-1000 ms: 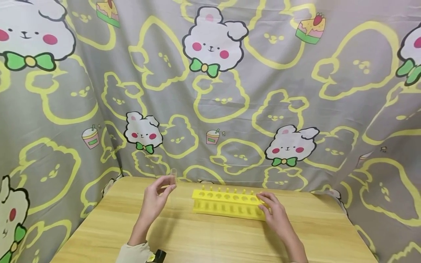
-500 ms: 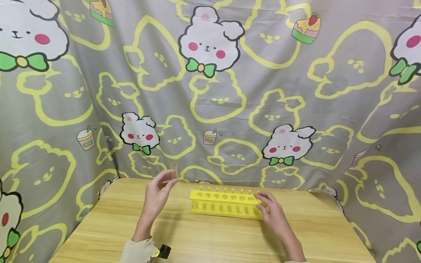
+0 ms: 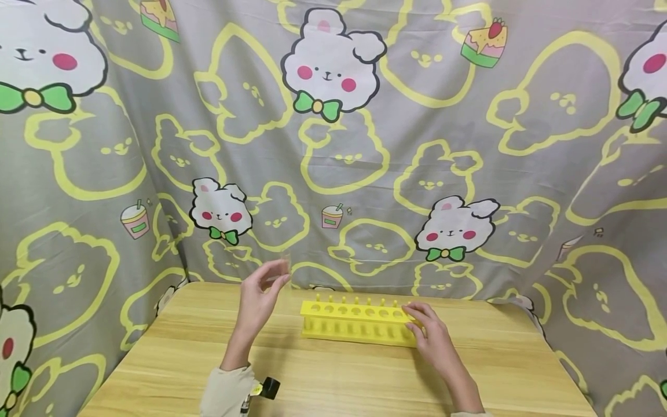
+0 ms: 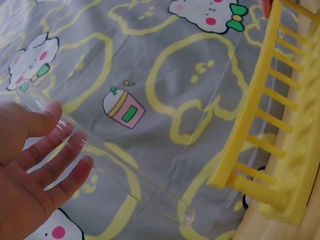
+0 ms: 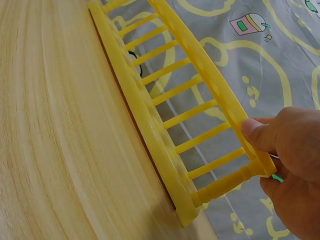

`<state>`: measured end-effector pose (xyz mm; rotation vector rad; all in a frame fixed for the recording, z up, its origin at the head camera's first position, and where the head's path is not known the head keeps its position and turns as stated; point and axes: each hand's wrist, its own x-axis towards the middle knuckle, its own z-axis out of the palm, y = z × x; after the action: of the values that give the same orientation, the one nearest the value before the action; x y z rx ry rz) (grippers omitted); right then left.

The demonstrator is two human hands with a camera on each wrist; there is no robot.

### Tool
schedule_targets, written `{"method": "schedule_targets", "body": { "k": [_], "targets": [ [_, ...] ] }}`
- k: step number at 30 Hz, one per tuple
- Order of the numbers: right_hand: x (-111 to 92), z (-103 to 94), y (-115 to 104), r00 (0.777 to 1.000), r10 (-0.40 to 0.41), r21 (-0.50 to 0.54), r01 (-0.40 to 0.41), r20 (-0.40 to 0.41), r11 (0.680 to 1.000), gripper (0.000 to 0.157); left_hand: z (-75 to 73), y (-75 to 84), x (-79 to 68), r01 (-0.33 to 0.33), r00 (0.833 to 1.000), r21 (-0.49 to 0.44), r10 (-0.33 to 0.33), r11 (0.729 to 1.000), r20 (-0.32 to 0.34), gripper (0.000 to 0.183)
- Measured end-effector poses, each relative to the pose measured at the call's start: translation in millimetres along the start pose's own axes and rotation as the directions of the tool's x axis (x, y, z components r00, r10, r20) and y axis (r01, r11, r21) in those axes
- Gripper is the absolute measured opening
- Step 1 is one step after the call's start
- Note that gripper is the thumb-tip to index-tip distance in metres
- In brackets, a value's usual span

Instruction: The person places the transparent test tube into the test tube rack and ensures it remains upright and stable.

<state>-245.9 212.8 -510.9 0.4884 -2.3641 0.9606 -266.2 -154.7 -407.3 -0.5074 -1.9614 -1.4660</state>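
Observation:
My left hand (image 3: 262, 292) pinches a clear test tube (image 4: 135, 177) near its upper end, between thumb and fingertips. The tube's rounded bottom points down, above the table and left of a yellow test tube rack (image 3: 354, 313). The rack stands on the table, with a row of round holes in its top plate and a row of pegs along the back. At its right end my right hand (image 3: 438, 341) grips the top plate, thumb (image 5: 252, 127) on top in the right wrist view. In the head view the tube is faint against the curtain.
The wooden table (image 3: 339, 382) reaches back to a grey curtain (image 3: 359, 145) with rabbit prints, which also hangs at both sides. A small black device (image 3: 270, 388) is strapped at the left sleeve (image 3: 227, 391).
My left hand has lifted the test tube and carried it a little to the right, closer to the rack. The right hand stays on the rack's end. The head view has shifted slightly.

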Motion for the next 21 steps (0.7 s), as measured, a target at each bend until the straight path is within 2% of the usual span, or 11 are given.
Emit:
{"method": "schedule_targets", "body": {
  "k": [2, 7, 18, 21],
  "targets": [
    [0, 0.0, 0, 1.0, 0.003, -0.001, -0.003, 0.002, 1.0, 0.04, 3.0, -9.7, 1.3, -0.012, 1.0, -0.01, 0.012, 1.0, -0.008, 0.026],
    [0, -0.3, 0, 1.0, 0.004, -0.004, -0.004, 0.004, 1.0, 0.04, 6.4, -14.9, 5.0, -0.03, 1.0, -0.038, 0.03, 0.999, -0.009, 0.024],
    [0, 1.0, 1, 1.0, -0.004, -0.01, 0.004, -0.001, 1.0, 0.04, 12.4, -14.3, 8.1, -0.012, 1.0, -0.075, 0.012, 0.997, 0.001, 0.025],
    [0, 0.4, 1, 1.0, -0.001, -0.011, 0.001, -0.001, 1.0, 0.04, 15.0, -7.8, 8.8, -0.002, 1.0, -0.086, 0.002, 0.996, 0.001, 0.025]
  ]
}}
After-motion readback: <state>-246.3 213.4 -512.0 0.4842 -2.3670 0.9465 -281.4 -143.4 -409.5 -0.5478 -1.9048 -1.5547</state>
